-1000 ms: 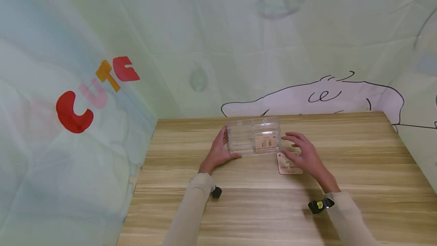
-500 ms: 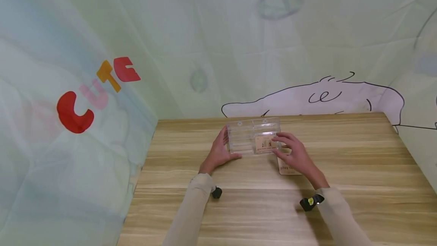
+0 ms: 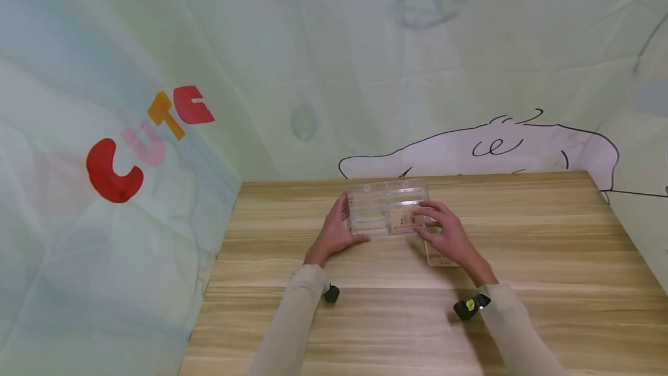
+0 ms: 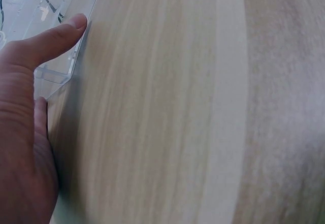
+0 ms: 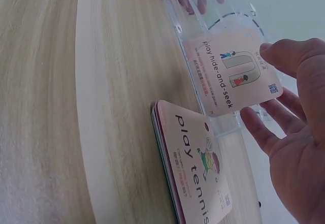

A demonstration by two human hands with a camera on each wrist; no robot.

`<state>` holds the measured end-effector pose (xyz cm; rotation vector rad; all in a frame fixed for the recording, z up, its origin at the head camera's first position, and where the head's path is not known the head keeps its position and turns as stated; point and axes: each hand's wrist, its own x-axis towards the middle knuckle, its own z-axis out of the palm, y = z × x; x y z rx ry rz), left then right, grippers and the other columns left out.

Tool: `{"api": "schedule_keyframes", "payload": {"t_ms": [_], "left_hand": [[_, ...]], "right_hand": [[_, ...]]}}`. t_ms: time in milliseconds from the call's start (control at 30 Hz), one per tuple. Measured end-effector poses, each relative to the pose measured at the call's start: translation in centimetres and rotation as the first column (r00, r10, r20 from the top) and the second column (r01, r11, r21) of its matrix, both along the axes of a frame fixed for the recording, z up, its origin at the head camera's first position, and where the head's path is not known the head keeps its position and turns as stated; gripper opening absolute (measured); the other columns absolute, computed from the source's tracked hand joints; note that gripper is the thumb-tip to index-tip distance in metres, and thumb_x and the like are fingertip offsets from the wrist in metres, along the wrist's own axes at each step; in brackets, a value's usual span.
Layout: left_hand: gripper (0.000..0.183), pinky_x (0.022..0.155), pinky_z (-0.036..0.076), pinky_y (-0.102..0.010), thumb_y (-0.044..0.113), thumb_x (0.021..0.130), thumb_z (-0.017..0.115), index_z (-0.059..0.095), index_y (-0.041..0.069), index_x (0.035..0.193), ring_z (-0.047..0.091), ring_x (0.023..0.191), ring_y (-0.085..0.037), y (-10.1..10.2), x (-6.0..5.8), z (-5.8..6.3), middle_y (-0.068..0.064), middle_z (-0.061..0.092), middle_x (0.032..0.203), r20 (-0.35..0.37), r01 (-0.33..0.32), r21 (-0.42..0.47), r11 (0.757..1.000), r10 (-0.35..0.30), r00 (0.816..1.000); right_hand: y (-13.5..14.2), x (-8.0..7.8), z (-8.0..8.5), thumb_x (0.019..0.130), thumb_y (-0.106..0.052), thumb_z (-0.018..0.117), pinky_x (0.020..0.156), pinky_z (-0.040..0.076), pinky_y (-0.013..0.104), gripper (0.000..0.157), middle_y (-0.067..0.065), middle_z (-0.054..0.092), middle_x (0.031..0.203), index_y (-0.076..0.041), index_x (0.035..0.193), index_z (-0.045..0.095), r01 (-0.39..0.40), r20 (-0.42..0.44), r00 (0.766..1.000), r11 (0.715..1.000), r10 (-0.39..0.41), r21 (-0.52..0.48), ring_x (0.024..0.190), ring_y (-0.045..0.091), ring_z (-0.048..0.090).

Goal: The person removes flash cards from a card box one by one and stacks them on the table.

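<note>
A clear plastic card holder [image 3: 368, 213] with two columns of slots stands tilted near the table's back edge. My left hand [image 3: 336, 235] grips its left side, thumb along the lower front and fingers round the side. A pinkish card [image 5: 223, 74] reading "play hide-and-seek" sits in the holder's lower right slot. My right hand [image 3: 446, 237] is at this card, spread digits at its upper face and right edge; firm contact cannot be told. Below that hand lies a stack of cards [image 5: 190, 158] with "play tennis" on top, partly hidden in the head view.
The wood-grain table [image 3: 386, 318] runs toward me under both forearms. A printed fabric backdrop [image 3: 323, 74] rises behind its back edge and along the left side. Black wrist cameras [image 3: 331, 293] sit on both wrists.
My right hand has moved left, from beside the holder onto the card in it, covering more of the card stack. The left hand and the holder have stayed in place.
</note>
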<state>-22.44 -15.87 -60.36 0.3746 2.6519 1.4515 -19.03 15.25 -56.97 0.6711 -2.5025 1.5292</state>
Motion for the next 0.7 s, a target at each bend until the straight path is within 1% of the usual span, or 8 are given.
{"api": "schedule_keyframes", "payload": {"t_ms": [133,300,467,567,700], "left_hand": [[0.133,0.12,0.036,-0.032,0.026,0.07,0.1,0.01,0.01,0.166,0.036,0.15,-0.026,0.0,0.0,-0.1,-0.016,0.029,0.166,-0.009,0.001,0.008,1.0,-0.001,1.0],[0.133,0.121,0.036,-0.033,0.028,0.07,0.099,0.009,0.01,0.166,0.035,0.15,-0.026,0.0,0.1,0.0,-0.015,0.028,0.167,0.006,0.001,0.014,1.0,-0.001,1.0],[0.133,0.121,0.036,-0.034,0.029,0.07,0.1,0.01,0.01,0.166,0.036,0.15,-0.026,-0.1,0.2,0.1,-0.015,0.029,0.167,0.006,-0.001,0.012,1.0,0.001,1.0],[0.133,0.121,0.036,-0.033,0.03,0.07,0.099,0.01,0.01,0.166,0.036,0.15,-0.026,-0.1,0.1,0.1,-0.016,0.029,0.167,0.004,-0.001,0.007,1.0,0.001,1.0],[0.133,0.12,0.036,-0.032,0.03,0.07,0.099,0.009,0.01,0.167,0.036,0.15,-0.025,-0.1,0.1,0.0,-0.015,0.029,0.167,0.003,0.0,-0.001,1.0,0.0,1.0]], "right_hand": [[-0.3,-0.1,0.1,0.089,0.005,0.078,0.086,0.063,0.047,0.03,0.02,0.06,0.134,0.004,0.119,0.073,-0.001,0.007,1.0,1.0,0.001,-0.003,0.114,0.04,0.065],[-0.7,0.0,0.2,0.091,0.004,0.077,0.087,0.063,0.045,0.027,0.02,0.062,0.131,0.004,0.117,0.073,-0.001,0.036,0.999,1.0,0.0,0.01,0.102,0.037,0.07],[-1.0,0.0,0.2,0.091,0.005,0.076,0.087,0.063,0.042,0.025,0.021,0.062,0.129,0.005,0.116,0.073,0.014,0.041,0.999,0.999,-0.015,0.03,0.099,0.036,0.071],[-1.0,0.0,0.2,0.091,0.005,0.076,0.084,0.064,0.041,0.022,0.02,0.065,0.125,0.004,0.112,0.075,0.033,0.028,0.999,0.997,-0.035,0.07,0.097,0.033,0.071],[-1.1,0.0,0.1,0.092,0.005,0.075,0.081,0.064,0.041,0.017,0.016,0.069,0.119,0.001,0.108,0.077,0.051,0.013,0.999,0.992,-0.053,0.117,0.098,0.03,0.07]]}}
